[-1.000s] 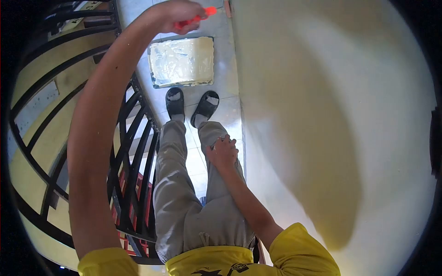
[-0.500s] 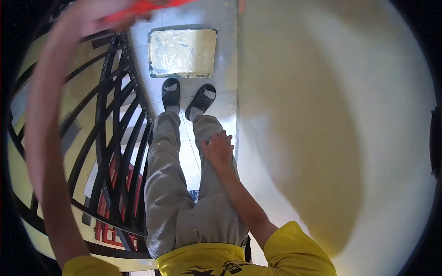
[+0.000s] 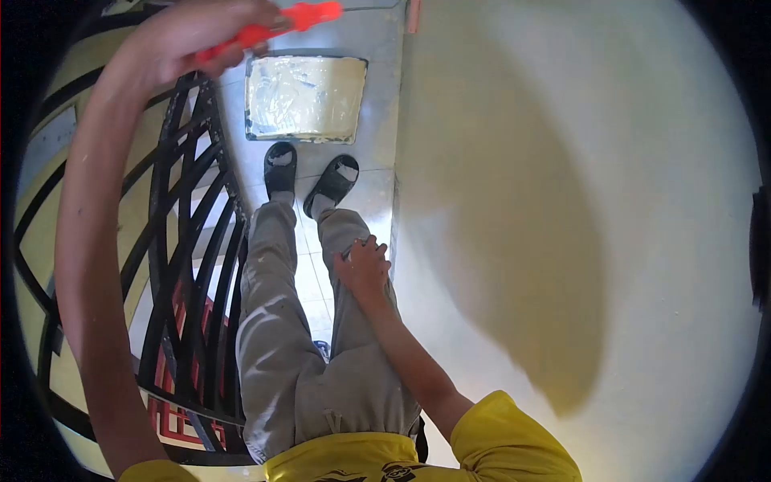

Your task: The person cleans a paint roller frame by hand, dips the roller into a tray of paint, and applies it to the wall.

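Note:
Up at the top left, my left hand (image 3: 217, 32) is closed around the bright orange-red handle of a paint roller (image 3: 309, 16). A thin metal rod runs right from the handle toward the top edge; the roller head cannot be made out. My right hand (image 3: 365, 265) rests on my right leg near the knee, fingers spread over the grey trousers (image 3: 281, 353), holding nothing. Beyond my feet, a dark-edged rectangular tray (image 3: 247, 132) lies on the floor, coated with wet cream-coloured paint (image 3: 305, 96).
A black metal railing (image 3: 165, 265) runs along my left, with red bars (image 3: 181, 422) visible below through it. On the right stands a broad pale wall (image 3: 683, 241) with a large shadow. My dark slides (image 3: 333, 186) stand on light floor tiles just before the tray.
My left hand and the roller handle have come lower into view, showing the handle more sharply. The tray, legs and right hand appear shifted slightly left. My right hand stays on the leg.

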`<move>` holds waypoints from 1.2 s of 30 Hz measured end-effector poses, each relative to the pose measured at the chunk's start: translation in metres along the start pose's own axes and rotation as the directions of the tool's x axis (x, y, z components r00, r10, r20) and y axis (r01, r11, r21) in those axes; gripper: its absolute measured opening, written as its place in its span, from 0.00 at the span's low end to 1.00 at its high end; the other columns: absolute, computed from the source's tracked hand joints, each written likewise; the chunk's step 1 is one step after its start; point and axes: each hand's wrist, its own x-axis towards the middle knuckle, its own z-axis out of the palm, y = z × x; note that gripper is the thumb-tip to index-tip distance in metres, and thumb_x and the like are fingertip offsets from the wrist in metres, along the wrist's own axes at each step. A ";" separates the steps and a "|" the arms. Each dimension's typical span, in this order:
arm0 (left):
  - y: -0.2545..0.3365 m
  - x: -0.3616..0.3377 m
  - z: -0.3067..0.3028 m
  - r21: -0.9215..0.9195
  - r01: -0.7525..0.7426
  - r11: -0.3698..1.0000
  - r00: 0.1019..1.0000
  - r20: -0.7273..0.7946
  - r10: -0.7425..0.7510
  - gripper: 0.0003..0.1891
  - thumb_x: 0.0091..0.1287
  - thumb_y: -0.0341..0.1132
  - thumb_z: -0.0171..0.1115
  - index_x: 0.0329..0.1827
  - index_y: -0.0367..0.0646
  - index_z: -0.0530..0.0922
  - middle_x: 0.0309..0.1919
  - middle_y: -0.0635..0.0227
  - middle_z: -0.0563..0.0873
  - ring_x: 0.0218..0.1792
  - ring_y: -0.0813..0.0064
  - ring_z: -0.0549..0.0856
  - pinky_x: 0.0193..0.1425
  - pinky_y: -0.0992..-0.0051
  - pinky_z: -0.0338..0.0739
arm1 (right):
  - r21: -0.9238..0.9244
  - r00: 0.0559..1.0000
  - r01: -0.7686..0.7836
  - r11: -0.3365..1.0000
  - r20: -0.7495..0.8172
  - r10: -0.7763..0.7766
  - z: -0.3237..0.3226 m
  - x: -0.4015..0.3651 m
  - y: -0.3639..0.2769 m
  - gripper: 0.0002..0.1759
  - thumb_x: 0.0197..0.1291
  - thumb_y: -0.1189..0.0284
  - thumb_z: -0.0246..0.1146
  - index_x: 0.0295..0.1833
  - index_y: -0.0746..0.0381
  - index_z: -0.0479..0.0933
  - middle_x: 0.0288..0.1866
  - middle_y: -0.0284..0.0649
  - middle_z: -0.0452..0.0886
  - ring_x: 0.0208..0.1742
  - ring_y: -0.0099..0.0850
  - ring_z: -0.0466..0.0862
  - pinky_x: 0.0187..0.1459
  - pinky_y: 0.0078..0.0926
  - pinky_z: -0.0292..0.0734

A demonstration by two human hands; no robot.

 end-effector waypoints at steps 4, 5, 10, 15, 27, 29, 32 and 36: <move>-0.012 0.052 0.016 -0.123 -0.087 0.989 0.996 0.024 0.090 0.17 0.68 0.46 0.55 0.50 0.43 0.78 0.23 0.74 0.76 0.20 0.86 0.74 0.19 0.82 0.66 | -0.020 0.999 0.037 0.999 -0.002 -0.037 0.001 -0.008 -0.004 0.30 0.51 0.52 0.62 0.51 0.65 0.77 0.57 0.49 0.70 0.58 0.50 0.70 0.51 0.54 0.72; -0.018 0.083 0.035 -0.172 -0.137 0.975 0.990 0.013 0.141 0.16 0.66 0.46 0.57 0.46 0.43 0.79 0.21 0.74 0.76 0.19 0.85 0.72 0.20 0.81 0.66 | -0.021 0.999 0.041 0.999 -0.015 -0.042 0.001 -0.007 -0.005 0.30 0.51 0.52 0.62 0.51 0.64 0.77 0.57 0.49 0.70 0.58 0.50 0.70 0.50 0.53 0.72; 0.002 0.054 0.030 -0.039 -0.349 0.936 0.932 -0.118 0.342 0.17 0.64 0.49 0.57 0.31 0.43 0.77 0.17 0.73 0.74 0.16 0.83 0.71 0.16 0.78 0.64 | -0.017 0.993 0.011 1.000 -0.118 -0.013 0.028 -0.010 -0.005 0.30 0.50 0.52 0.63 0.51 0.64 0.78 0.58 0.49 0.70 0.58 0.49 0.70 0.49 0.53 0.72; 0.021 0.053 -0.011 -0.260 0.140 0.956 0.979 0.178 -0.095 0.10 0.70 0.36 0.53 0.34 0.41 0.78 0.17 0.74 0.73 0.11 0.86 0.64 0.14 0.84 0.58 | 0.006 0.997 -0.009 1.000 -0.071 0.009 0.027 -0.017 -0.018 0.29 0.51 0.52 0.62 0.51 0.64 0.78 0.58 0.48 0.70 0.58 0.49 0.70 0.49 0.53 0.71; -0.050 -0.067 0.024 -0.532 -0.015 0.847 1.000 -0.020 0.005 0.17 0.64 0.48 0.59 0.29 0.42 0.75 0.17 0.73 0.73 0.15 0.80 0.71 0.17 0.76 0.65 | 0.018 0.983 -0.065 0.998 -0.170 0.067 0.010 -0.001 -0.033 0.32 0.49 0.45 0.61 0.51 0.59 0.78 0.60 0.47 0.70 0.62 0.52 0.70 0.49 0.56 0.76; -0.050 -0.158 0.026 -0.571 0.076 0.818 0.997 0.025 -0.076 0.16 0.66 0.49 0.57 0.39 0.45 0.79 0.26 0.76 0.78 0.23 0.85 0.73 0.24 0.81 0.67 | 0.176 0.974 -0.035 0.984 -0.216 0.073 -0.013 -0.019 -0.039 0.29 0.52 0.47 0.59 0.47 0.61 0.79 0.56 0.51 0.74 0.58 0.53 0.73 0.51 0.51 0.75; -0.074 -0.226 0.056 -0.735 0.020 0.677 1.000 0.019 -0.009 0.13 0.64 0.45 0.60 0.41 0.46 0.77 0.27 0.74 0.79 0.19 0.83 0.73 0.18 0.81 0.66 | 0.497 0.929 0.186 0.847 -0.369 0.013 -0.021 -0.023 -0.017 0.25 0.55 0.52 0.58 0.40 0.65 0.81 0.43 0.54 0.81 0.50 0.49 0.80 0.51 0.40 0.74; -0.060 -0.302 0.068 -0.823 0.023 0.568 1.000 0.028 -0.001 0.11 0.67 0.41 0.57 0.44 0.45 0.73 0.26 0.74 0.77 0.18 0.84 0.73 0.17 0.81 0.66 | 0.501 0.839 0.393 0.771 -0.539 -0.077 -0.073 -0.063 -0.041 0.24 0.58 0.52 0.57 0.40 0.63 0.82 0.39 0.54 0.82 0.47 0.48 0.81 0.51 0.37 0.73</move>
